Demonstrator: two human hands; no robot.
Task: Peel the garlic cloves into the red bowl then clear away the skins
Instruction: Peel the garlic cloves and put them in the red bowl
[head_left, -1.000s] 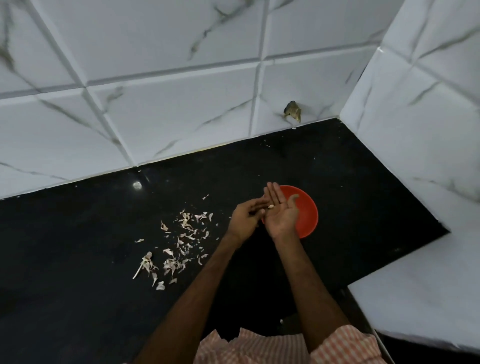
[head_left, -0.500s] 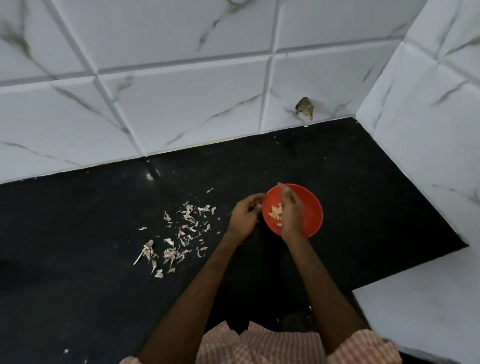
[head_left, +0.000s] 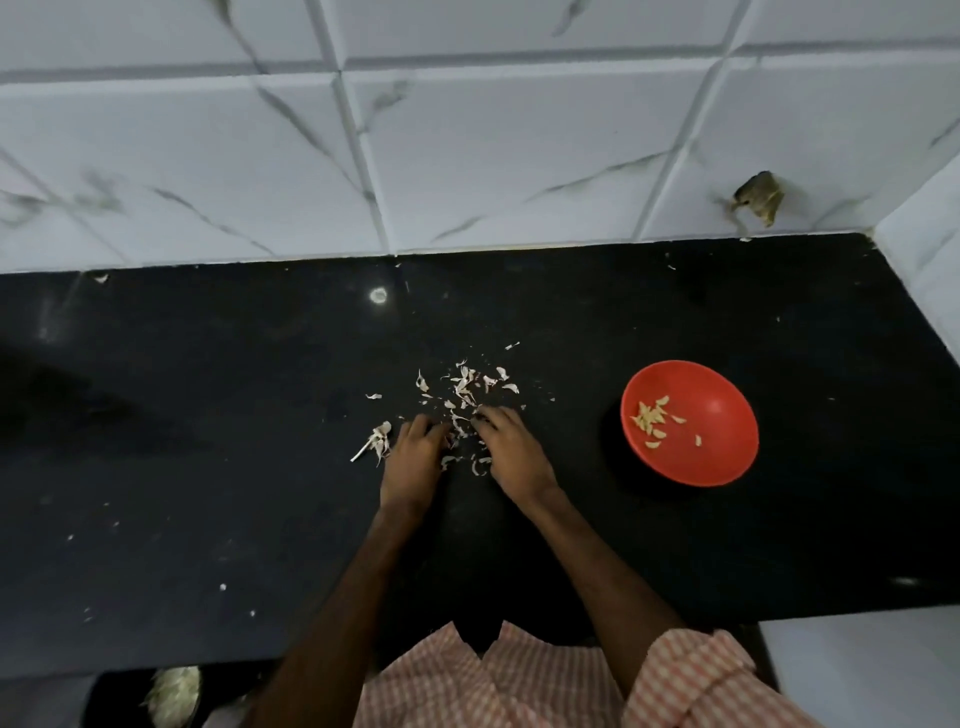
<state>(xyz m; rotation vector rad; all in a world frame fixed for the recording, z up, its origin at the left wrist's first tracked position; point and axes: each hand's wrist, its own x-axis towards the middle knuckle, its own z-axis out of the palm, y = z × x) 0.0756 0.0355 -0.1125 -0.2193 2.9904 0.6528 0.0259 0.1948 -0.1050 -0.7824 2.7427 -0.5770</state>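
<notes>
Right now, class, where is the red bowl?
In the head view, the red bowl sits on the black counter, right of the garlic skins and the right hand.

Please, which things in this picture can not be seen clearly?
1. Head view: fingertips of left hand and right hand curl under; whether they hold garlic skins is hidden.
2. Pale object at bottom left: cut by the frame edge, blurred.
3. Brown thing on the wall: too blurred to name.

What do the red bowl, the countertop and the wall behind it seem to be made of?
Red bowl: likely plastic, with uniform colour and a soft sheen. Countertop: polished black stone, perhaps granite; it mirrors a light spot. Wall: glossy, probably ceramic tiles with marble-like veins and grout lines between.
</notes>
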